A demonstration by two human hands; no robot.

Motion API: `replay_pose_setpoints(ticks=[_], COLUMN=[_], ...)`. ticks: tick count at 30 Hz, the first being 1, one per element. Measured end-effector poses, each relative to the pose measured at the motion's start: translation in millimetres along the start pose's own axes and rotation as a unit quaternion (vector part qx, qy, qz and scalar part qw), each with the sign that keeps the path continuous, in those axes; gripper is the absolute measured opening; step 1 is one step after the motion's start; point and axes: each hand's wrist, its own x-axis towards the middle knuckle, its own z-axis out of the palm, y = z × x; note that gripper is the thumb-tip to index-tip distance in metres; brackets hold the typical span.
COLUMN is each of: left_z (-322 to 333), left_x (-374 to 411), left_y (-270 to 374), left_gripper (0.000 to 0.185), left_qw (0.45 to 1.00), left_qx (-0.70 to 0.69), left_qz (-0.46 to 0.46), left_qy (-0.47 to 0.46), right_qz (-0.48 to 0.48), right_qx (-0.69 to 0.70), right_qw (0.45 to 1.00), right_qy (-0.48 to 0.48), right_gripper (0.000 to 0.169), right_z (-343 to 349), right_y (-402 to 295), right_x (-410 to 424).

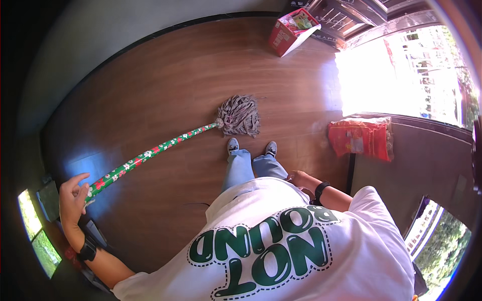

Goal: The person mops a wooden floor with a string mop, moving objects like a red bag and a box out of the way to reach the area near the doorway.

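Observation:
A string mop's green, flower-patterned handle (140,159) slants from the lower left toward the middle of the floor. Its top end lies in my left hand (72,197), with the thumb along it and the index finger held out. Grey strands of the mop head (241,116) rest spread on the wood-look floor (158,82), just ahead of my shoes. Down at my side, my right hand (299,178) is by the shirt hem and the top of my jeans. Its fingers are partly hidden, so I cannot tell whether they hold anything.
A red carton (279,37) with packets inside stands by the far wall, beside dark printed panels (331,19). At the right, a red woven sack (360,138) sits near the bright doorway (369,79). A dark baseboard (150,34) borders the floor.

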Motion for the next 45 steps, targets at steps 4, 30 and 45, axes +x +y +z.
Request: replay_pose_setpoints(ticks=[4,30,45], left_z=[-14.2,8.4,-12.8], left_x=[30.2,-20.7,16.3], left_y=[23.5,46.5,30.3], left_gripper=[0.024,0.026,0.024], left_qw=[1.000,0.996,0.996], left_qx=[0.000,-0.044,-0.052], left_qz=[0.020,0.075,0.071], left_qy=[-0.011,-0.005,0.025], right_qz=[-0.123,-0.012,-0.033], right_qx=[-0.060,0.077,0.112], right_qw=[0.982,0.991,0.981], right_qy=[0.130,0.106,0.157], right_gripper=[0.034,0.023,0.030], right_z=[4.6,-58.3,-25.8], right_y=[6.9,-14.5,-4.6], right_x=[-5.7,-10.2,-15.1])
